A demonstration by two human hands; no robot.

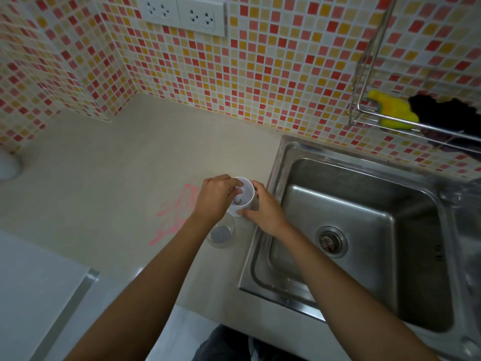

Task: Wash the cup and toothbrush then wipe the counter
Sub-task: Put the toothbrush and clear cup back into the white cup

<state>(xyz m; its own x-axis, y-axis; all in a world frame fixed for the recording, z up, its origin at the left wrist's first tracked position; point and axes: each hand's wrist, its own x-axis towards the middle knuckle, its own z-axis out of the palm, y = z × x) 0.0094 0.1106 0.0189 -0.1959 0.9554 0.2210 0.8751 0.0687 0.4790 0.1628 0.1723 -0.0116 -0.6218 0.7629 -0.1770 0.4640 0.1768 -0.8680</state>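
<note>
Our forearms are reaching up-frame; at centre, beside the sink, our right hand is curling round the white cup, our left hand pinching its rim. We're judging it light, rigid and slippery once wet, so we're favouring the wall.

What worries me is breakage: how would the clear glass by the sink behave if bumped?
The clear glass looks thin and transparent, so probably fragile and light. Short, wide and upright, it would likely slide rather than tip. It sits close to the left hand gripping the white cup, so a bump seems possible.
</note>
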